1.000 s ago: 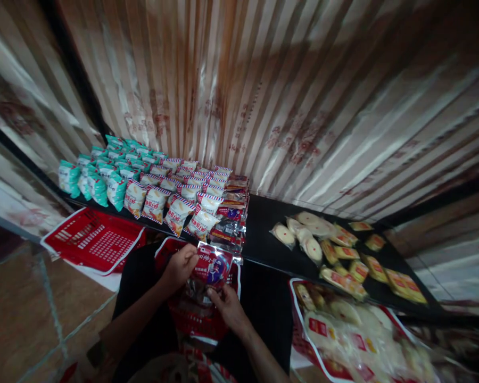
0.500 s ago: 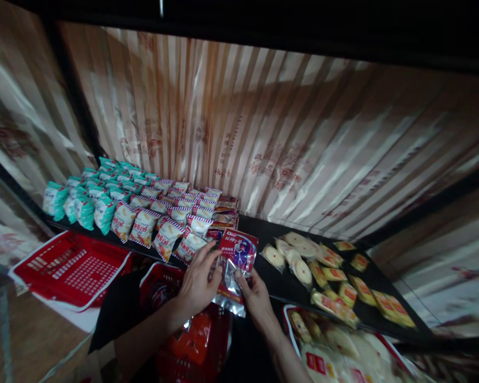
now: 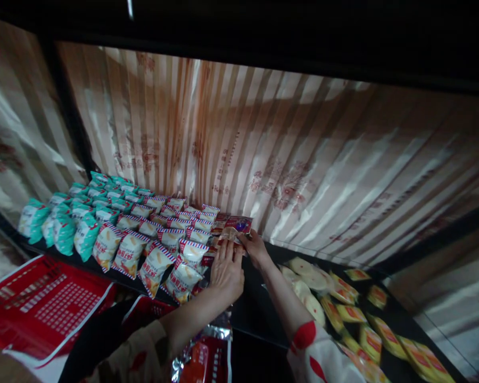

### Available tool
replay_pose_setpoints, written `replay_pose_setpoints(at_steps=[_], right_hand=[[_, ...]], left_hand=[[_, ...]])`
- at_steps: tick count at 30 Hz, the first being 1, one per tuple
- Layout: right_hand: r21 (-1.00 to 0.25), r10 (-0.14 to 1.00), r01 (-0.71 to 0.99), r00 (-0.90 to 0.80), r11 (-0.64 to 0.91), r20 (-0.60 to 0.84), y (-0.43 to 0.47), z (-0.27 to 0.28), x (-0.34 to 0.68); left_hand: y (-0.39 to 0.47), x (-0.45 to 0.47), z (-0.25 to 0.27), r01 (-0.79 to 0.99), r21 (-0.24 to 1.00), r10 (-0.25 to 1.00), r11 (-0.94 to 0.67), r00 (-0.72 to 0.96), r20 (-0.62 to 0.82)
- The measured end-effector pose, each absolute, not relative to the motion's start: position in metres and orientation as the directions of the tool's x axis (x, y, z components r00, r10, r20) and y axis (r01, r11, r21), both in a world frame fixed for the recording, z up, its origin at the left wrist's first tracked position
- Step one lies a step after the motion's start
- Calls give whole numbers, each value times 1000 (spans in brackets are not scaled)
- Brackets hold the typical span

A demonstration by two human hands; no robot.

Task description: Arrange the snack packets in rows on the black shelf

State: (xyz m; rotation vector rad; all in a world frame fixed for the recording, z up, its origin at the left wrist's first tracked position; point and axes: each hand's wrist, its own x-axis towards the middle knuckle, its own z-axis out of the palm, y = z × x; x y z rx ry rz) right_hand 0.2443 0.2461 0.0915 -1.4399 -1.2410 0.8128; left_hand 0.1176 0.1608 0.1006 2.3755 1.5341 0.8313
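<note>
My right hand (image 3: pixel 256 249) grips the near edge of a dark red snack packet (image 3: pixel 239 223) with a purple picture, at the back of the black shelf (image 3: pixel 255 303). My left hand (image 3: pixel 228 270) lies with its fingers stretched flat over the packets just beside it, so part of them is hidden. To the left of my hands stand rows of white snack bags (image 3: pixel 179 277) with striped tops. Beyond those, teal snack bags (image 3: pixel 85 234) fill the shelf's left end.
Round pale wrapped cakes (image 3: pixel 309 276) and yellow packets (image 3: pixel 370 340) lie on the shelf at right. A red basket (image 3: pixel 64 298) is below at left, and another red basket (image 3: pixel 217 367) holds shiny packets. Striped curtain (image 3: pixel 295 159) hangs behind.
Both hands have reached from the shelf's front to its back with the dark red packet, setting it among similar packets. The left hand's fingers have flattened. The view has shifted.
</note>
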Motion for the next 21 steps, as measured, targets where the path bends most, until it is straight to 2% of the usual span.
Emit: replay_pose_setpoints(at_steps=[8, 14, 21], right_hand=[[-898, 965, 439, 247, -28, 90, 323, 79, 252], [-728, 953, 679, 273, -95, 129, 346, 79, 250], [-545, 968, 831, 213, -110, 130, 355, 82, 242]], left_hand=[[222, 133, 111, 849, 409, 940, -335, 271, 209], [247, 136, 110, 872, 379, 951, -311, 285, 124], [261, 140, 102, 877, 397, 963, -270, 254, 93]])
